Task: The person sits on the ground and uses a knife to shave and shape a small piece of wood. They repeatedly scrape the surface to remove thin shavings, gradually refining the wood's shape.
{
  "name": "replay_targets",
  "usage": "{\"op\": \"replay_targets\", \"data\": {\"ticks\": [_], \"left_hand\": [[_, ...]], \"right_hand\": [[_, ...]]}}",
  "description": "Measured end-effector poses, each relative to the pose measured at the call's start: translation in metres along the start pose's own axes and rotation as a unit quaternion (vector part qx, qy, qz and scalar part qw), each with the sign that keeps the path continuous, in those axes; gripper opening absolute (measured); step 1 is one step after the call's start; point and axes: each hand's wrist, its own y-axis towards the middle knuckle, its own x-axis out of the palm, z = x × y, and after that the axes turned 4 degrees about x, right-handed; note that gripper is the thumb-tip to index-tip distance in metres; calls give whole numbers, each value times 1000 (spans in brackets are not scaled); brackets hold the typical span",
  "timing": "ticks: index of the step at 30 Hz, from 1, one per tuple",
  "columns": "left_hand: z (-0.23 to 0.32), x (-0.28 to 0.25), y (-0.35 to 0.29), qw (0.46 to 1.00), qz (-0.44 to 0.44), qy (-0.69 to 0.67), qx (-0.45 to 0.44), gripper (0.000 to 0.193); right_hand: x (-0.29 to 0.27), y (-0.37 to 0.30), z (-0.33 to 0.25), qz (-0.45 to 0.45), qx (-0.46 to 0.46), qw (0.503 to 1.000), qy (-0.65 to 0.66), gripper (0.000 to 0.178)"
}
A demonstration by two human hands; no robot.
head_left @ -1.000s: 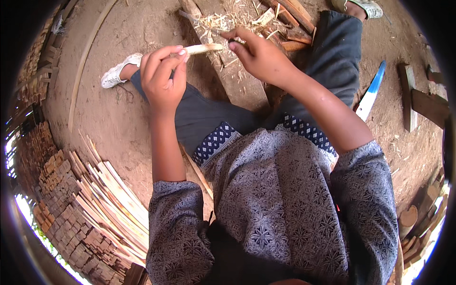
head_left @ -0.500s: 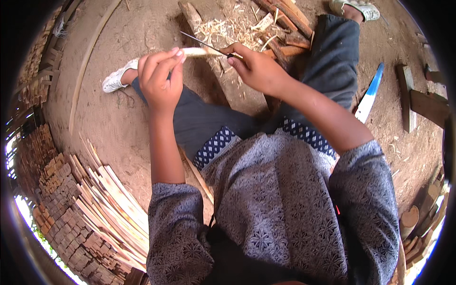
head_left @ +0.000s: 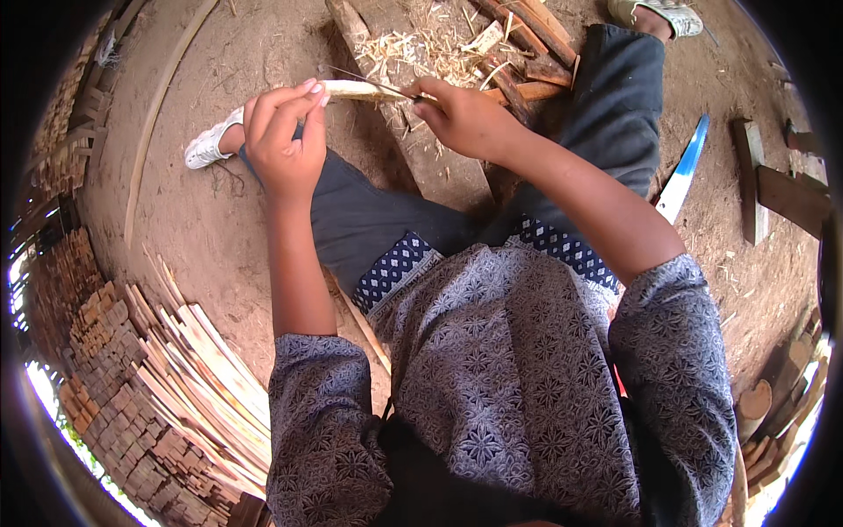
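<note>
ok, plank (head_left: 452,180) w/ shavings (head_left: 395,54), dirt flr (head_left: 219,211)

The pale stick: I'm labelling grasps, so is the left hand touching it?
Touching. The head view shows the left hand gripping the pale stick at its left end, with no gap between them.

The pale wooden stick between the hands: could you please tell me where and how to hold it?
I'd pinch the pale wooden stick near its left end, coming from the left, as the left hand does; it is slim and lies roughly crosswise, and the knife in the right hand is over its right part, probably best avoided.
</note>
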Motion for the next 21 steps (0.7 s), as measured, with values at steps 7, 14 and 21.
{"op": "replay_targets", "data": {"ticks": [7, 14, 21], "left_hand": [[9, 2, 7, 1000, 8, -5, 20, 20], [18, 6, 5, 999, 27, -23, 16, 19], [28, -10, -10, 998, -17, -41, 43, 19]], "right_hand": [[2, -7, 4, -14, 6, 999, -44, 27], [-2, -6, 71, -104, 99, 987, -72, 32], [-29, -28, -23, 38, 38, 981, 188, 32]]}}
